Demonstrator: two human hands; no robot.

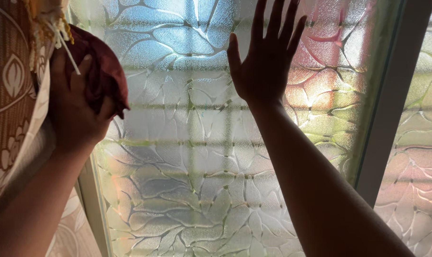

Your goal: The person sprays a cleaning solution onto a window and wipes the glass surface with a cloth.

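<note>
My left hand (75,112) is raised at the left edge of a frosted, leaf-patterned window pane (187,143) and grips a bunched dark red cloth (104,71) against the glass. My right hand (266,59) is lifted higher, fingers spread and palm pressed flat on the upper middle of the same pane. Both forearms rise from the bottom of the view and appear dark against the backlit glass.
A brown patterned curtain (9,95) with a fringed edge hangs at the left, partly pushed aside by my left arm. A pale window frame (392,95) runs up the right of the pane, with a second textured pane (420,157) beyond it.
</note>
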